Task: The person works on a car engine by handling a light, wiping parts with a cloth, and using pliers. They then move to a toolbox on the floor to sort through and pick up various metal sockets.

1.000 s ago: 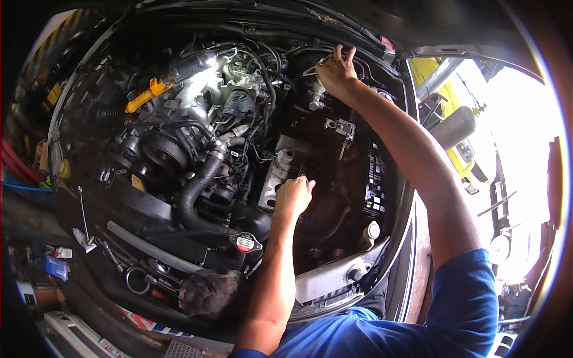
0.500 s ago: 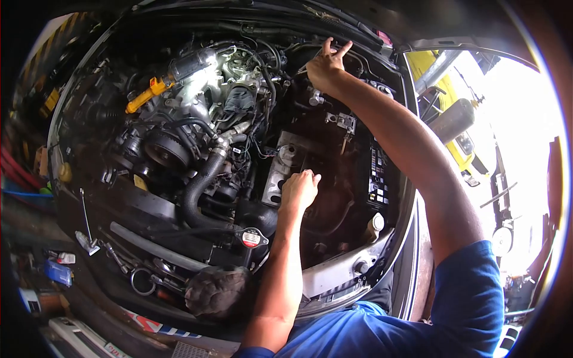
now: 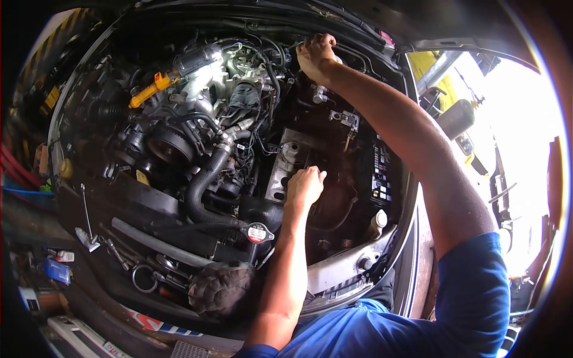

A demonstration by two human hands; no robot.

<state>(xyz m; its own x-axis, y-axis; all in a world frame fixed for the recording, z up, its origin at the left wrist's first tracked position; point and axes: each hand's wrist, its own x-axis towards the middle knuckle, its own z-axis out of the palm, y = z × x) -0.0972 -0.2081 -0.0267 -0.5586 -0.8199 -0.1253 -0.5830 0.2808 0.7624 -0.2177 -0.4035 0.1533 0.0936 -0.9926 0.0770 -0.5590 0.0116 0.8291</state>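
Observation:
My left hand is closed in the middle of the open engine bay, beside a perforated metal bracket. Whatever its fingers may hold is hidden beneath them. Far back near the firewall, my right hand has its fingers curled over; any part inside its grip is out of sight. Below the right hand sits a silvery fitting. A metal bracket with a hanging stud lies further down, to the right of both hands. A thick black radiator hose runs left of my left hand.
An orange-handled work light shines on the engine. A radiator cap and a dark rounded bundle are near the front edge, with ratchets and sockets alongside. The fuse box lines the right side.
My right hand has shifted slightly left, and its raised, spread fingers have curled in. My left hand stays beside the perforated bracket. The whole view has shifted slightly.

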